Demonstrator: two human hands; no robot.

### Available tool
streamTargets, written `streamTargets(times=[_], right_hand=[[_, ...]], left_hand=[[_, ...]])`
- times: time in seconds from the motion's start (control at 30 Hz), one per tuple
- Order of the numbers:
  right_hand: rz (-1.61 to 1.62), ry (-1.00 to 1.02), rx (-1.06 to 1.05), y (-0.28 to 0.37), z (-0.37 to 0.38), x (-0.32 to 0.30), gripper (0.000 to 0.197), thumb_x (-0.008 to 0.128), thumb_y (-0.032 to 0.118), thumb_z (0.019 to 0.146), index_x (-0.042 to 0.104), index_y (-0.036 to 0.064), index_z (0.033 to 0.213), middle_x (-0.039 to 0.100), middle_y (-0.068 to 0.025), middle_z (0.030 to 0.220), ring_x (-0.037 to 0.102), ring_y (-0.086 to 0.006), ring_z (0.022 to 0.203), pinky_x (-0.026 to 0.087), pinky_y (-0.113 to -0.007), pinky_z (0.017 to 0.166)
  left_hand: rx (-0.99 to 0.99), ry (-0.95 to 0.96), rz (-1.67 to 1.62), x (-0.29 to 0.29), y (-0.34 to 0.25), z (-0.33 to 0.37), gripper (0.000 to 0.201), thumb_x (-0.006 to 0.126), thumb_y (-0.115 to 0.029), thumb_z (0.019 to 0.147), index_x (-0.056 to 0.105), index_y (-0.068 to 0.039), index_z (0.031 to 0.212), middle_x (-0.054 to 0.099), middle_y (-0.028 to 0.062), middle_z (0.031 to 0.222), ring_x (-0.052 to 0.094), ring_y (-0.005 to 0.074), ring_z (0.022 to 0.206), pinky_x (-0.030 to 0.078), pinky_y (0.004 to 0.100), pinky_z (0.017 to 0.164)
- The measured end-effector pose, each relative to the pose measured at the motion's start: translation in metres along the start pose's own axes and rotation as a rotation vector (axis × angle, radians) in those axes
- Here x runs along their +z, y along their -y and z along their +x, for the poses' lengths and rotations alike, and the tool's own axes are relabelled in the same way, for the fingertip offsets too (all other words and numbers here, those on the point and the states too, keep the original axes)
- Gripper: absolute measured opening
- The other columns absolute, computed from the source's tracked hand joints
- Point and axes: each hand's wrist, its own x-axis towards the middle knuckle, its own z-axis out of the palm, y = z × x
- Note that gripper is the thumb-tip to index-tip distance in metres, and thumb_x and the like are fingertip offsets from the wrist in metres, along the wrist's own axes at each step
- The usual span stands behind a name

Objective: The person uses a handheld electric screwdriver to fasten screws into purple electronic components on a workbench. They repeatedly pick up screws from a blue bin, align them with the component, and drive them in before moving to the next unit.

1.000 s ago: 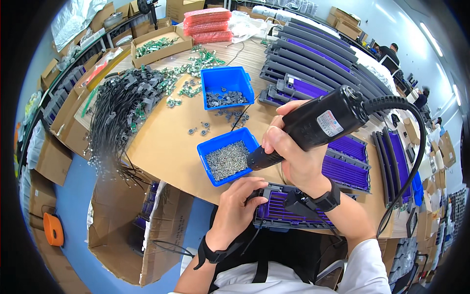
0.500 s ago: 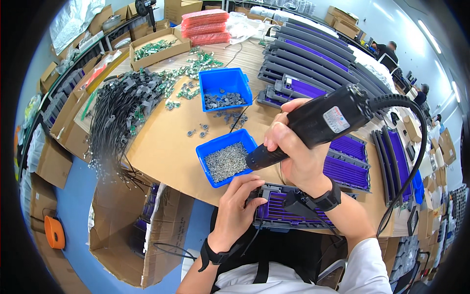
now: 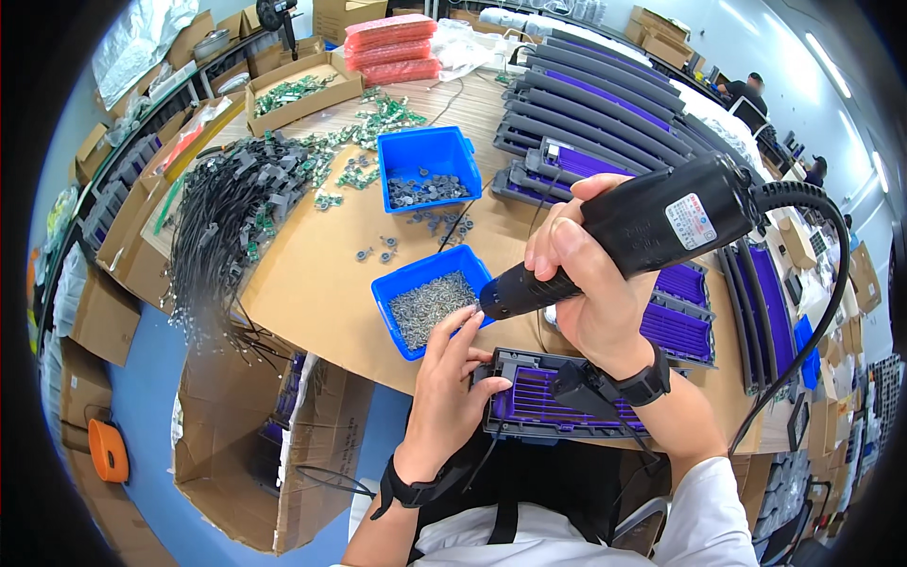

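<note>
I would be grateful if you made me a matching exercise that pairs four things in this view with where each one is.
Column one:
1. Corded black tool
2. Heap of silver screws
3. Slotted purple panel nearest the person
4. Stack of red packs

Column two:
A. At the near edge of the table, by the left hand
B. On the far side, beside clear plastic
C. Gripped in the right hand
D. Inside the nearer blue bin

Right pairs: 1-C, 2-D, 3-A, 4-B.

Handheld tool (image 3: 652, 215) black, label (image 3: 692, 221) white. Screw bin (image 3: 406, 283) blue, screws (image 3: 427, 308) silver. Slats (image 3: 540, 393) purple, frame (image 3: 518, 360) dark grey.
</note>
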Motion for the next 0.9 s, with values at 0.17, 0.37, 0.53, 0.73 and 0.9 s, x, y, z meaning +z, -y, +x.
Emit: streamTargets(times=[0.17, 0.37, 0.53, 0.73, 0.9], right_hand=[[0.009, -0.004, -0.001, 0.0013, 0.0003, -0.0001, 0.031, 0.057, 0.004, 0.087, 0.044, 0.0005, 0.115, 0.053, -0.0053, 0.068, 0.054, -0.0150, 0.061, 0.047, -0.033, 0.062], [0.011, 0.013, 0.005, -0.0004, -0.0013, -0.0021, 0.031, 0.058, 0.004, 0.087, 0.044, 0.0009, 0.115, 0.053, -0.0055, 0.067, 0.054, -0.0150, 0.061, 0.047, -0.032, 0.062], [0.123, -0.018, -0.011, -0.0043, -0.0012, -0.0042, 0.031, 0.064, -0.002, 0.082, 0.052, -0.0008, 0.110, 0.060, -0.0077, 0.072, 0.060, -0.0131, 0.062, 0.050, -0.028, 0.059], [-0.006, 0.027, 0.029, 0.0005, -0.0016, -0.0054, 0.031, 0.059, 0.003, 0.086, 0.045, 0.0013, 0.114, 0.054, -0.0073, 0.066, 0.055, -0.0158, 0.061, 0.047, -0.032, 0.062], [-0.021, 0.037, 0.051, 0.0023, -0.0013, -0.0070, 0.032, 0.059, 0.003, 0.086, 0.044, 0.0015, 0.114, 0.054, -0.0076, 0.066, 0.054, -0.0162, 0.061, 0.047, -0.032, 0.062]], left_hand=[[-0.028, -0.032, 0.001, 0.0021, -0.0012, -0.0008, 0.070, 0.075, 0.014, 0.068, 0.046, 0.005, 0.131, 0.037, 0.0122, 0.140, 0.062, 0.0173, 0.097, 0.057, 0.0280, 0.085], [0.013, -0.023, -0.004, 0.0021, -0.0003, -0.0004, 0.069, 0.075, 0.014, 0.068, 0.046, 0.007, 0.131, 0.039, 0.0121, 0.138, 0.062, 0.0176, 0.098, 0.057, 0.0273, 0.085], [0.014, -0.017, -0.007, 0.0023, -0.0007, -0.0006, 0.069, 0.074, 0.015, 0.068, 0.046, 0.007, 0.131, 0.040, 0.0113, 0.138, 0.062, 0.0175, 0.098, 0.057, 0.0269, 0.085], [0.008, -0.017, -0.015, 0.0020, -0.0029, -0.0004, 0.068, 0.075, 0.014, 0.068, 0.048, 0.005, 0.130, 0.041, 0.0102, 0.137, 0.062, 0.0166, 0.096, 0.057, 0.0268, 0.085], [0.017, -0.014, -0.018, 0.0020, -0.0029, -0.0002, 0.066, 0.075, 0.013, 0.068, 0.051, 0.004, 0.129, 0.043, 0.0099, 0.136, 0.062, 0.0163, 0.096, 0.057, 0.0266, 0.085]])
